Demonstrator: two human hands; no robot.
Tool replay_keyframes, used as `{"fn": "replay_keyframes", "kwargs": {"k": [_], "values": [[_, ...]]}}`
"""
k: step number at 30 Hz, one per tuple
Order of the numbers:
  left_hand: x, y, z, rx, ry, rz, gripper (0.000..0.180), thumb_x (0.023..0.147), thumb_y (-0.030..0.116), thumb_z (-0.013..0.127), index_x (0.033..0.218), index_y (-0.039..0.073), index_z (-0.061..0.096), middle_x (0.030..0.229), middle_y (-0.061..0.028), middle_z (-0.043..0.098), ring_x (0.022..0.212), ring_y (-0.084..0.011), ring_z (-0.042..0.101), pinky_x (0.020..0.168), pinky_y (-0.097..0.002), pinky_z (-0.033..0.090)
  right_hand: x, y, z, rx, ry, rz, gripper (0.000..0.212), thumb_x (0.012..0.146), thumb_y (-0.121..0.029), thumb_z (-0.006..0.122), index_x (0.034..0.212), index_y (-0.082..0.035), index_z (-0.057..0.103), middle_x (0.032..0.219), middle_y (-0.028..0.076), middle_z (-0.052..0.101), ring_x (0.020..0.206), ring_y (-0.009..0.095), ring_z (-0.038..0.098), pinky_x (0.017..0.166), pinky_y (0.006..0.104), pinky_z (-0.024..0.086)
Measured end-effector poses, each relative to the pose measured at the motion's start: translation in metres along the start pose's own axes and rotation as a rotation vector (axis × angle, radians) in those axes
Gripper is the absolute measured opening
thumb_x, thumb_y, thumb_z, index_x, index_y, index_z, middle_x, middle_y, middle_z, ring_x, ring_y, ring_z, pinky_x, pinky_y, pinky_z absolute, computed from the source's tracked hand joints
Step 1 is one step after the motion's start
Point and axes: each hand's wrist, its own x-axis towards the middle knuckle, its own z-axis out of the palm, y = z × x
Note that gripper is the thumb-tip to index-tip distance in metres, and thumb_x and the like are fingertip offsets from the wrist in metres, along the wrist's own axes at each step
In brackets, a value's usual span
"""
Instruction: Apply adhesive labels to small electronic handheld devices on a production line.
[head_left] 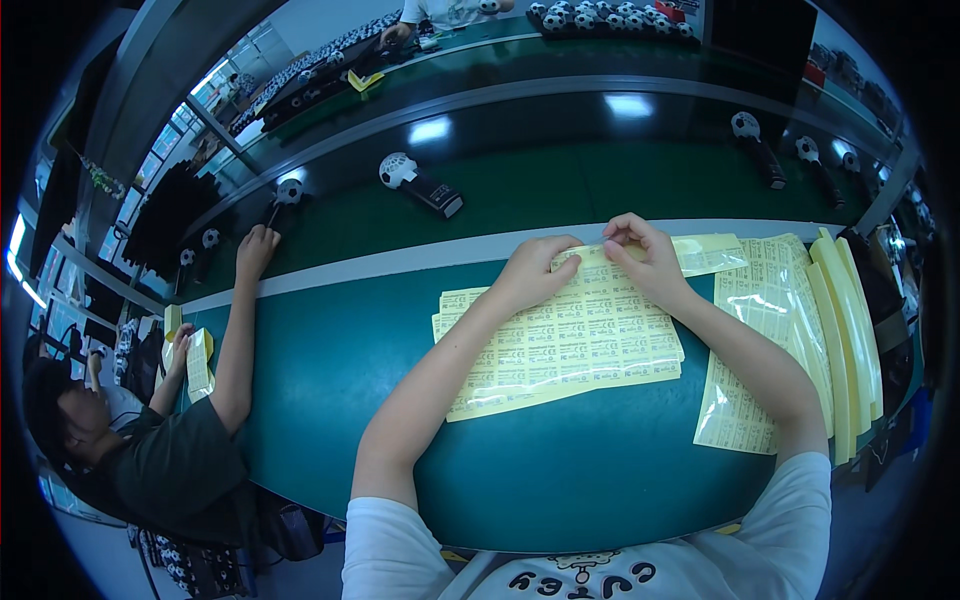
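A stack of yellow sheets of printed labels (pixel 570 345) lies on the green table before me, glossy and slightly fanned. My left hand (pixel 538 272) is closed on the top sheet's far edge, thumb above the paper. Close beside it, my right hand (pixel 645 262) is held in a pinch at the same edge, its fingers curled above the sheet. What sits between those fingertips is too small to tell. A narrow yellow strip (pixel 712 254) stretches out to the right from behind my right hand.
More label sheets (pixel 760 340) and curled yellow strips (pixel 840 340) lie at the right. Beyond a pale rail, a dark green conveyor belt (pixel 560 190) carries black boxes topped with football-patterned balls (pixel 420 185). At the left, a co-worker (pixel 170 450) reaches over the belt. Another person works across it.
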Motion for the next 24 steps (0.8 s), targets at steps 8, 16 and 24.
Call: {"fn": "replay_keyframes", "kwargs": {"k": [8,16,24], "values": [[-0.0001,0.0008,0.0018,-0.035,0.033,0.018,0.030,0.081,0.024,0.051,0.097,0.000,0.061,0.082,-0.0194,0.062,0.073,-0.0310,0.060,0.067,-0.0374,0.045,-0.0002,0.0013,-0.0004,-0.012,-0.012,-0.005,0.011,0.081,-0.008,0.058,0.090,-0.003,0.055,0.079,0.007,0.055,0.077,0.015,0.057,0.073,0.0274,0.044],[-0.0002,0.0008,0.0011,-0.021,0.030,0.020,0.029,0.081,0.024,0.051,0.096,0.001,0.061,0.080,-0.0190,0.062,0.072,-0.0312,0.060,0.066,-0.0374,0.045,0.0001,0.0019,0.0000,-0.024,-0.010,-0.010,0.011,0.081,-0.008,0.058,0.090,-0.003,0.054,0.079,0.007,0.055,0.078,0.015,0.057,0.074,0.0274,0.044],[-0.0010,0.0015,0.0012,-0.017,0.036,0.035,0.029,0.081,0.023,0.051,0.096,0.001,0.061,0.080,-0.0191,0.062,0.072,-0.0313,0.060,0.066,-0.0374,0.045,0.0000,0.0007,0.0001,-0.033,-0.016,-0.012,0.011,0.081,-0.008,0.058,0.091,-0.003,0.054,0.080,0.007,0.055,0.078,0.016,0.057,0.074,0.0274,0.044]]}}
